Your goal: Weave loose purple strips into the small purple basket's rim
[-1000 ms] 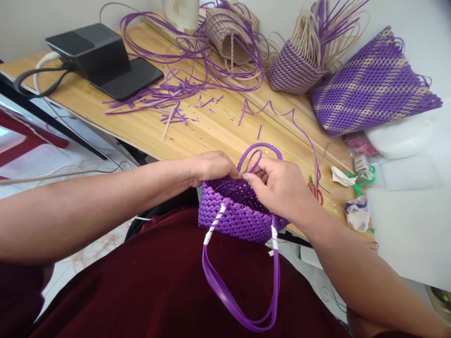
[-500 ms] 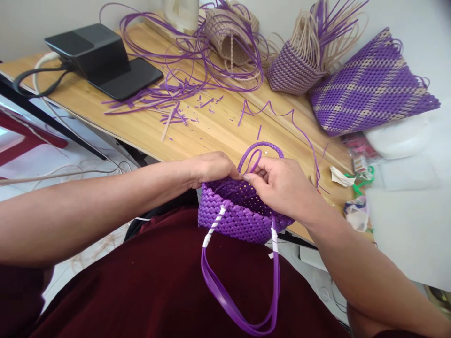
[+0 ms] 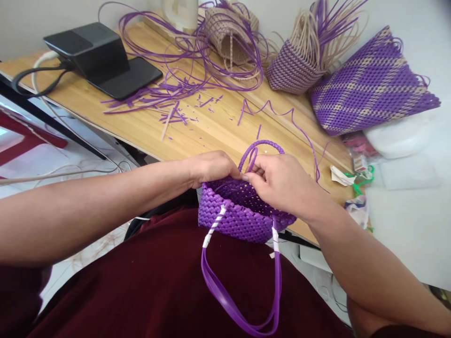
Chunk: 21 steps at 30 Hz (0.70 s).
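A small purple woven basket (image 3: 237, 213) rests against my lap at the wooden table's (image 3: 148, 126) near edge. My left hand (image 3: 211, 167) grips the basket's far rim on the left. My right hand (image 3: 282, 182) pinches a purple strip at the same rim, fingertips meeting the left hand's. A braided purple handle (image 3: 261, 144) arches up behind my hands. A second flat purple handle (image 3: 239, 300), bound with white wraps, hangs down over my dark red shirt.
Loose purple strips (image 3: 190, 61) and cuttings litter the table. A black device (image 3: 95, 54) with a cable sits at the far left. Two unfinished purple-and-beige baskets (image 3: 296, 65) and a larger one (image 3: 369, 89) stand at the back right. Scraps and a white container (image 3: 398, 138) lie right.
My right hand has shifted slightly to the right along the rim, and the basket tilted a little with it. My left hand keeps its hold.
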Available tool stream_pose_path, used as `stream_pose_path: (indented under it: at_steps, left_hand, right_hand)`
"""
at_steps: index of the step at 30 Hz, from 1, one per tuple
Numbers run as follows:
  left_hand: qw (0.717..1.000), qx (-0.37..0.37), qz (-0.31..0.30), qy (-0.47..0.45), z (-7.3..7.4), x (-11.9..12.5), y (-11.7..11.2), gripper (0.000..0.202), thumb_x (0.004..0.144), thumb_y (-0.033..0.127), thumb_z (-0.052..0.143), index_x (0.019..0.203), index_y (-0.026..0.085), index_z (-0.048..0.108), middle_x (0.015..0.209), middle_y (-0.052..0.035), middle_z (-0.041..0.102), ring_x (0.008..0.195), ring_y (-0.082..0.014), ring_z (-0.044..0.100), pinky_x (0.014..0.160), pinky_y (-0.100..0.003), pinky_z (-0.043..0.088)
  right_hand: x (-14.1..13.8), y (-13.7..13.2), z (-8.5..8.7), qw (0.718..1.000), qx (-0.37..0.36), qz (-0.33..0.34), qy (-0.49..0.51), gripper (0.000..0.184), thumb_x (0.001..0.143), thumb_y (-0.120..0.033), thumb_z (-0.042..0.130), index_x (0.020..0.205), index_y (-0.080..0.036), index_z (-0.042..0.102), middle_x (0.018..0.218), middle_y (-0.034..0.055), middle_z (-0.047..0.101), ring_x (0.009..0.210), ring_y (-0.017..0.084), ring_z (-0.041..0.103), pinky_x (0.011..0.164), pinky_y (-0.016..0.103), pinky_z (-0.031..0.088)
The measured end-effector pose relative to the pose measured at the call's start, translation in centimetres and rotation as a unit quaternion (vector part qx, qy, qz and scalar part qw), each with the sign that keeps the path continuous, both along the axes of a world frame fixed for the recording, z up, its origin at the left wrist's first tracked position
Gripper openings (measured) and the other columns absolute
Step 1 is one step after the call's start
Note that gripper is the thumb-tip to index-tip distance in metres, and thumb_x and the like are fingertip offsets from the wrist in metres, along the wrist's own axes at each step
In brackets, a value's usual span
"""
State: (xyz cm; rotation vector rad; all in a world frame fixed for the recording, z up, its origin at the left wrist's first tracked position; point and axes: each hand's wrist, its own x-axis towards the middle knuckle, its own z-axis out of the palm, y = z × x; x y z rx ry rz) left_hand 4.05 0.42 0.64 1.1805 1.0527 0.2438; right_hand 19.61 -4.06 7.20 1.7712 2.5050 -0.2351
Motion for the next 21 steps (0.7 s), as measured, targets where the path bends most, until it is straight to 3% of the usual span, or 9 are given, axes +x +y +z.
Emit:
stream_pose_path:
  at_steps: [8, 15, 21]
  left_hand:
    - [0.998, 0.063, -0.005, -0.003, -0.31, -0.06, 0.2, 0.025, 0.06, 0.029, 0.07, 0.048, 0.017, 0.052, 0.049, 0.0022, 0.045, 0.043, -0.0108, 0.037, 0.045, -0.028, 0.03]
    - [0.998, 0.061, 0.002, 0.025, -0.35, -0.02, 0.26, 0.022, 0.059, 0.033, 0.072, 0.052, 0.017, 0.058, 0.055, -0.0005, 0.054, 0.047, -0.0133, 0.045, 0.045, -0.028, 0.032]
    - [0.998, 0.045, 0.028, 0.019, -0.45, -0.05, 0.18, 0.022, 0.056, 0.03, 0.073, 0.051, 0.017, 0.057, 0.052, -0.0001, 0.053, 0.047, -0.0137, 0.045, 0.044, -0.028, 0.031]
  right_hand:
    - [0.23, 0.54, 0.26, 0.999, -0.036, -0.011, 0.005, 0.011, 0.086, -0.019, 0.062, 0.076, -0.017, 0.067, 0.071, 0.0024, 0.067, 0.066, 0.016, 0.057, 0.063, 0.029, 0.035]
    - [-0.08, 0.08, 0.1, 1.0, -0.02, 0.004, -0.014, 0.009, 0.088, -0.021, 0.062, 0.084, -0.016, 0.069, 0.072, 0.0035, 0.066, 0.069, 0.017, 0.058, 0.065, 0.029, 0.035]
    - [-0.36, 0.32, -0.02, 0.999, -0.014, 0.012, -0.042, 0.013, 0.09, -0.023, 0.06, 0.087, -0.015, 0.069, 0.077, 0.0058, 0.068, 0.071, 0.018, 0.058, 0.065, 0.031, 0.035]
